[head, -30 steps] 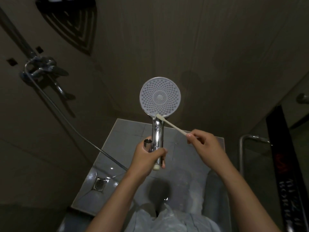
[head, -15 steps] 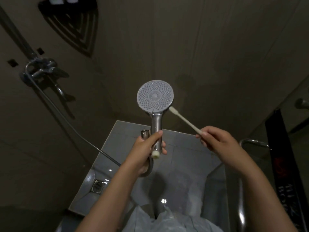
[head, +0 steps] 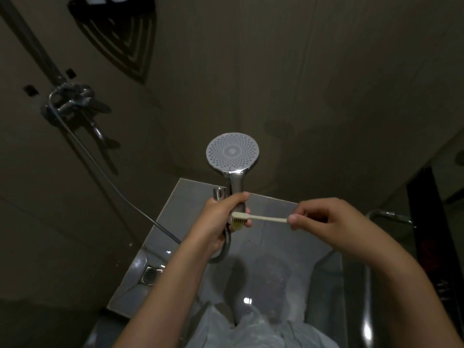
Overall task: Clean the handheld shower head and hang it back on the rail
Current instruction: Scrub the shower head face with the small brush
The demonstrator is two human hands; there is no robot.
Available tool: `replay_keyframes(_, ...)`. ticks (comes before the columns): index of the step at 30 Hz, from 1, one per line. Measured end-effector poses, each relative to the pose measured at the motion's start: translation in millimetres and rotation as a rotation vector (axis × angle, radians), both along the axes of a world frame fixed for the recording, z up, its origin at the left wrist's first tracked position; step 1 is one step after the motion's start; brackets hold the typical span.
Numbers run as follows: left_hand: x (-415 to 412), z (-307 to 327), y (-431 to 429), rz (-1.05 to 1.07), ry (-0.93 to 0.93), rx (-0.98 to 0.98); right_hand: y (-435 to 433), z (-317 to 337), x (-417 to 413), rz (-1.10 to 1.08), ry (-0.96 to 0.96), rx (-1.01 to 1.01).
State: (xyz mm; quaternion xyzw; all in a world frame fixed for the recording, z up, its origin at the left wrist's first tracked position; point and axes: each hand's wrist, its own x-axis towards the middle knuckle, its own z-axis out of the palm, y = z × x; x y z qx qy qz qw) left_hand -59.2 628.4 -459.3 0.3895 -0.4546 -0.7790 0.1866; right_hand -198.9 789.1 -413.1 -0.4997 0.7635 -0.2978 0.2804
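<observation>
Gripping the chrome handle, the left hand (head: 218, 222) held the shower head (head: 232, 153) upright at frame center, spray face toward the camera. The right hand (head: 324, 222) pinched a toothbrush (head: 261, 218), bristles at the handle's base beside the left fingers. Hose (head: 105, 177) ran to upper left.

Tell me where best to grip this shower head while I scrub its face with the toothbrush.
Probably the chrome handle of the shower head, low near the hose, from its left, as the left hand does. The handle is slim and upright, so fingers wrap it, leaving the round face clear for the toothbrush.
</observation>
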Motion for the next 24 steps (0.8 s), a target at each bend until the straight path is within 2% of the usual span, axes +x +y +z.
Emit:
replay_keyframes(10, 2, 7, 7, -0.057, -0.007, -0.029, -4, 3, 1, 0.03, 0.036, 0.026)
replay_keyframes(18, 7, 13, -4, -0.011, 0.047, 0.078, 2, 12, -6, 0.015, -0.043, 0.051)
replay_keyframes(24, 4, 16, 5, -0.077, 0.115, 0.14, -13, -1, 15, 0.045, -0.085, -0.046)
